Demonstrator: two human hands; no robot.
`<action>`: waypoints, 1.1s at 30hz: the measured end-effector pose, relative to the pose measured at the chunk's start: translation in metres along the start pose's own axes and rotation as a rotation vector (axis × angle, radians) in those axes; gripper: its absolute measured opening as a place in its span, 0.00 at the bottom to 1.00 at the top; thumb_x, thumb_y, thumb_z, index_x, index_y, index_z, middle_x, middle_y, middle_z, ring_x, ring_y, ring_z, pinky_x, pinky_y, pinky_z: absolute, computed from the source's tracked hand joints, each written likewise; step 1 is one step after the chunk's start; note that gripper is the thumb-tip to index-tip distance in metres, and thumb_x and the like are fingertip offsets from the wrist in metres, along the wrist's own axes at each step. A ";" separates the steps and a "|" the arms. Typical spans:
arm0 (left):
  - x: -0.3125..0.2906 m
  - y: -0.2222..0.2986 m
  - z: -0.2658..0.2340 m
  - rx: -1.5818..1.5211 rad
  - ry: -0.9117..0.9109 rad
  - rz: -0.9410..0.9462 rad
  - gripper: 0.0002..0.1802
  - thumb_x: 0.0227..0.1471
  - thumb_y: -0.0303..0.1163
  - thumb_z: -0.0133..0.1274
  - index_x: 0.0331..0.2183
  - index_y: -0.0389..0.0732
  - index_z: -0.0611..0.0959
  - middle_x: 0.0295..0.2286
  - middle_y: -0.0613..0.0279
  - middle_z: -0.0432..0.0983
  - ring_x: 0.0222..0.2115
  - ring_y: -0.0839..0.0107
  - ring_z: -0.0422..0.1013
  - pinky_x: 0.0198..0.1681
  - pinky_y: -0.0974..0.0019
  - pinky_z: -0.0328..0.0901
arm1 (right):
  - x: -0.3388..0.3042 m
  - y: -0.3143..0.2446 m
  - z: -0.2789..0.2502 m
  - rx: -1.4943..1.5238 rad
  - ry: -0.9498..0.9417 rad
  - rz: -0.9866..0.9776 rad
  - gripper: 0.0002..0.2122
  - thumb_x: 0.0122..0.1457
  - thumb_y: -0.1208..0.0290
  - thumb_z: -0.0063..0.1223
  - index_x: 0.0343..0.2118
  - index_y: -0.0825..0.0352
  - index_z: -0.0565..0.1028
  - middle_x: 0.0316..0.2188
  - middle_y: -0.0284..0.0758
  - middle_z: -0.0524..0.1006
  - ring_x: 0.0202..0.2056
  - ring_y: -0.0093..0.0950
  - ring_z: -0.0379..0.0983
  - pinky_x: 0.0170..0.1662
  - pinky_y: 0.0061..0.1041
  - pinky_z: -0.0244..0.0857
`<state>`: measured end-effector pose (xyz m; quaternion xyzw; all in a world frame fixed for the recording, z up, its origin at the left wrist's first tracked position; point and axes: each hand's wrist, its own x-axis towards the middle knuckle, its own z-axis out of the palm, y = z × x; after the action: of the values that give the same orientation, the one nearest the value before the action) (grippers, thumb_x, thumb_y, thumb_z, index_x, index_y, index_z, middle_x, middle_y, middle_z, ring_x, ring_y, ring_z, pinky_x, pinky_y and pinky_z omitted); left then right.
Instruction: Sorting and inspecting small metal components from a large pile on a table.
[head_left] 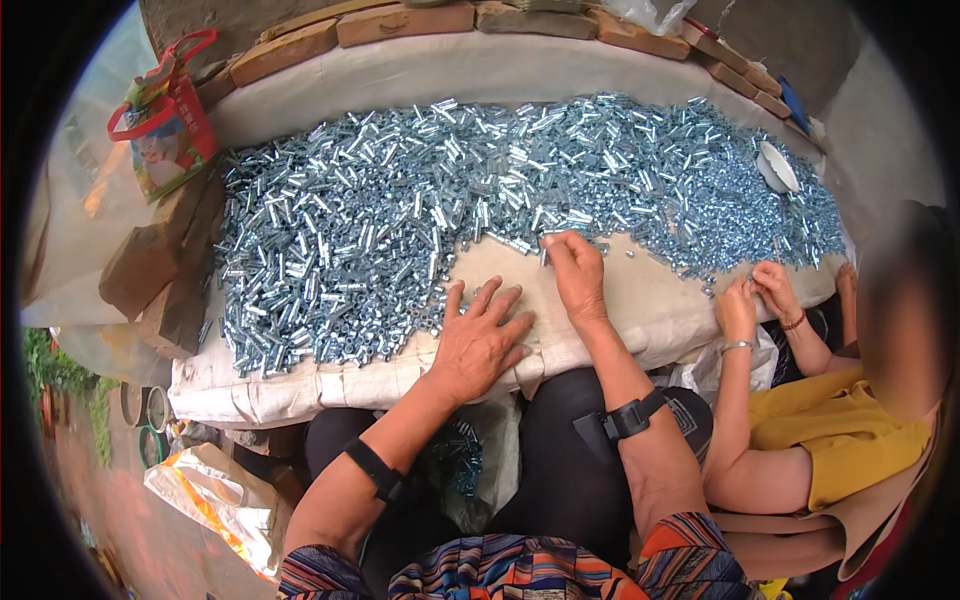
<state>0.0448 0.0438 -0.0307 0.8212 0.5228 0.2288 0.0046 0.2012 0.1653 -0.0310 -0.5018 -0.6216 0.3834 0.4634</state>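
Note:
A wide heap of shiny bluish metal sleeves and small nuts covers a pale cloth-topped table. My left hand rests palm down at the heap's front edge, its fingers spread, with small nuts close by its fingertips. Just to its right, my right hand pinches a short metal sleeve between thumb and forefinger, over a bare patch of cloth. Between my knees, an open plastic bag has more bluish metal pieces inside it.
Bricks border the table's far and left sides. A white dish lies on the heap at right. At my right, a person in yellow has both hands together at the table edge. A red bag hangs far left; a white sack lies below.

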 end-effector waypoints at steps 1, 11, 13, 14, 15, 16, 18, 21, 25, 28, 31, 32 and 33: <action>0.003 -0.003 0.003 0.005 -0.022 -0.006 0.23 0.47 0.42 0.57 0.48 0.52 0.77 0.54 0.60 0.64 0.58 0.57 0.55 0.60 0.39 0.44 | 0.000 0.001 0.000 -0.018 -0.034 -0.026 0.10 0.57 0.67 0.53 0.26 0.71 0.75 0.17 0.32 0.72 0.22 0.22 0.63 0.30 0.26 0.62; -0.002 -0.024 0.000 0.018 0.064 -0.121 0.09 0.47 0.35 0.57 0.32 0.44 0.77 0.39 0.60 0.71 0.46 0.61 0.66 0.55 0.47 0.52 | 0.044 0.011 -0.018 -0.431 0.314 -0.269 0.12 0.53 0.62 0.59 0.34 0.64 0.75 0.34 0.40 0.75 0.37 0.38 0.69 0.43 0.34 0.62; -0.002 -0.021 -0.001 0.027 0.127 -0.110 0.10 0.46 0.35 0.58 0.32 0.44 0.77 0.40 0.58 0.70 0.46 0.59 0.65 0.55 0.47 0.53 | 0.060 0.023 -0.018 -0.514 0.325 -0.265 0.15 0.52 0.59 0.60 0.38 0.63 0.76 0.38 0.41 0.75 0.42 0.40 0.69 0.47 0.34 0.61; -0.002 -0.021 -0.002 0.039 0.184 -0.107 0.11 0.45 0.35 0.58 0.32 0.44 0.77 0.40 0.56 0.69 0.46 0.57 0.65 0.54 0.47 0.53 | 0.064 0.024 -0.011 -0.565 0.265 -0.229 0.20 0.51 0.54 0.60 0.42 0.61 0.75 0.43 0.41 0.74 0.47 0.41 0.66 0.51 0.37 0.58; 0.000 -0.021 -0.002 0.019 0.170 -0.084 0.14 0.43 0.35 0.59 0.35 0.44 0.77 0.44 0.52 0.68 0.49 0.54 0.63 0.55 0.46 0.53 | 0.067 0.026 -0.004 -0.616 0.206 -0.192 0.25 0.50 0.50 0.60 0.47 0.59 0.74 0.47 0.42 0.73 0.51 0.42 0.64 0.54 0.40 0.56; 0.006 -0.023 -0.001 0.020 0.172 -0.083 0.14 0.43 0.35 0.59 0.35 0.44 0.77 0.44 0.52 0.68 0.49 0.54 0.63 0.55 0.46 0.53 | 0.070 0.027 0.003 -0.615 0.208 -0.194 0.25 0.50 0.50 0.60 0.47 0.59 0.74 0.47 0.42 0.73 0.51 0.42 0.64 0.54 0.40 0.56; 0.019 -0.026 0.000 0.067 0.200 0.004 0.17 0.44 0.35 0.59 0.39 0.46 0.76 0.47 0.52 0.66 0.53 0.54 0.61 0.55 0.45 0.52 | 0.069 0.020 0.027 -0.799 0.135 -0.279 0.30 0.48 0.44 0.59 0.52 0.56 0.73 0.53 0.42 0.69 0.56 0.41 0.59 0.58 0.47 0.49; 0.030 -0.028 0.008 0.047 0.065 -0.051 0.22 0.47 0.39 0.58 0.46 0.47 0.76 0.52 0.49 0.64 0.57 0.52 0.57 0.57 0.43 0.50 | 0.068 0.008 0.043 -0.859 0.057 -0.249 0.29 0.49 0.45 0.58 0.52 0.56 0.73 0.55 0.42 0.68 0.58 0.40 0.58 0.58 0.45 0.49; 0.040 -0.029 0.009 0.056 -0.012 -0.130 0.26 0.49 0.44 0.56 0.50 0.47 0.75 0.54 0.47 0.62 0.58 0.50 0.56 0.58 0.44 0.49 | 0.067 0.004 0.043 -0.828 -0.013 -0.257 0.28 0.48 0.44 0.58 0.51 0.55 0.74 0.55 0.40 0.68 0.58 0.40 0.57 0.59 0.45 0.49; 0.039 -0.032 0.003 0.073 -0.039 -0.174 0.23 0.50 0.44 0.54 0.48 0.48 0.77 0.51 0.49 0.65 0.55 0.54 0.59 0.57 0.46 0.50 | 0.059 -0.002 0.042 -0.801 -0.081 -0.264 0.26 0.48 0.45 0.58 0.48 0.56 0.76 0.52 0.36 0.70 0.56 0.39 0.59 0.58 0.45 0.49; 0.031 -0.041 0.004 0.066 -0.099 -0.170 0.19 0.51 0.40 0.53 0.45 0.49 0.77 0.44 0.57 0.70 0.50 0.61 0.65 0.56 0.50 0.53 | 0.038 0.005 0.042 -0.785 -0.083 -0.312 0.24 0.47 0.48 0.60 0.46 0.56 0.77 0.51 0.37 0.71 0.56 0.39 0.59 0.58 0.44 0.50; 0.027 -0.041 0.003 0.067 -0.099 -0.166 0.19 0.51 0.40 0.53 0.45 0.49 0.77 0.44 0.57 0.70 0.50 0.61 0.65 0.56 0.50 0.53 | 0.029 0.004 0.040 -0.784 -0.079 -0.311 0.24 0.47 0.48 0.60 0.46 0.56 0.77 0.51 0.37 0.71 0.56 0.39 0.59 0.58 0.44 0.50; 0.023 -0.040 0.002 0.081 -0.099 -0.168 0.19 0.50 0.40 0.53 0.45 0.50 0.78 0.44 0.57 0.71 0.50 0.61 0.65 0.56 0.50 0.53 | 0.021 0.002 0.037 -0.790 -0.089 -0.319 0.24 0.47 0.50 0.61 0.45 0.56 0.77 0.52 0.38 0.71 0.56 0.39 0.59 0.58 0.44 0.49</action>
<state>0.0187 0.0819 -0.0338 0.7841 0.5979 0.1657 0.0165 0.1647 0.1856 -0.0392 -0.5212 -0.8100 0.0605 0.2619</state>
